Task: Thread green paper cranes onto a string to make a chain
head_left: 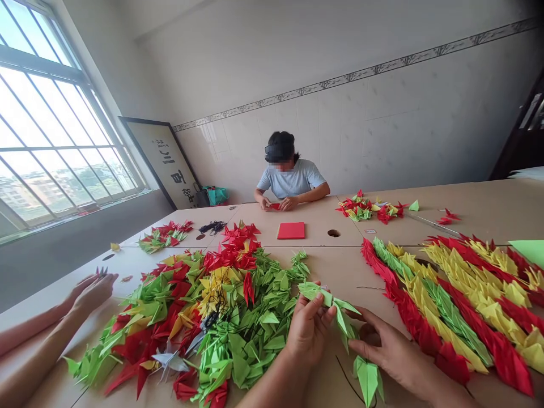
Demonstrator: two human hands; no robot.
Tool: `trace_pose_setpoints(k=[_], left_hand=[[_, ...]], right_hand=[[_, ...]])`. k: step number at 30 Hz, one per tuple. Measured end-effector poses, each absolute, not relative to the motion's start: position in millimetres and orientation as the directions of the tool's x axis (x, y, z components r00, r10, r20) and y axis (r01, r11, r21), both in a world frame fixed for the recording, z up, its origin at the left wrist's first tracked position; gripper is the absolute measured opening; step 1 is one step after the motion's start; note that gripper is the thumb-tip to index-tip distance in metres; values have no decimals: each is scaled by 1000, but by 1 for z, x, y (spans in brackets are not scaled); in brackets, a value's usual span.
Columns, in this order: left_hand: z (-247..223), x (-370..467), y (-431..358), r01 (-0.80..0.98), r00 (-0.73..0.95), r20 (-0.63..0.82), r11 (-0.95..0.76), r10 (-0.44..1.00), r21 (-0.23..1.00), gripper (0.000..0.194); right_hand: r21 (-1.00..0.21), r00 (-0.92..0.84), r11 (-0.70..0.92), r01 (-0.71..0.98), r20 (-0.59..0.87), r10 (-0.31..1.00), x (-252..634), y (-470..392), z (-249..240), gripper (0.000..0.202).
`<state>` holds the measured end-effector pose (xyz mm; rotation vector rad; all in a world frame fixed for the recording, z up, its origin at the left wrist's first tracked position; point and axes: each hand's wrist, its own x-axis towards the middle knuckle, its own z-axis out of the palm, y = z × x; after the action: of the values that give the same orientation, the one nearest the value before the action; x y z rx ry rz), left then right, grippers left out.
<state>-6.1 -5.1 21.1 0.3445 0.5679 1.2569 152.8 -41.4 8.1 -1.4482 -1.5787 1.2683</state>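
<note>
- Near the bottom edge of the tan tabletop [323, 229], the left hand [309, 326] has its fingers closed on a string of green folded paper cranes [340, 314], pinching it by its upper end.
- Just to the right, the right hand [393, 348] lies under the string's lower part, fingers loosely curled and half open, touching the cranes.
- At the string's bottom end a single green crane [368, 379] hangs close to the tabletop's near edge.
- Left of both hands spreads a big loose heap of green, red and yellow paper cranes [212, 317].
- To the right lie long threaded rows of red, yellow and green cranes [459, 306], side by side.
- Across the tabletop a seated person in a light blue shirt [291, 178] handles red paper, with a square stack of red paper sheets [291, 230] in front of them.
- At far left another person's hands [91, 292] rest by the heap.
</note>
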Motion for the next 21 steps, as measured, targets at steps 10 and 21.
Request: trace_pose_setpoints(k=[10, 21], left_hand=[[19, -10, -2, -841, 275, -239, 354, 931, 410, 24], [20, -8, -8, -811, 370, -213, 426, 904, 400, 28]], right_hand=[[-986, -297, 1, 169, -50, 954, 150, -42, 8, 42], [-989, -260, 13, 149, -26, 965, 139, -44, 12, 56]])
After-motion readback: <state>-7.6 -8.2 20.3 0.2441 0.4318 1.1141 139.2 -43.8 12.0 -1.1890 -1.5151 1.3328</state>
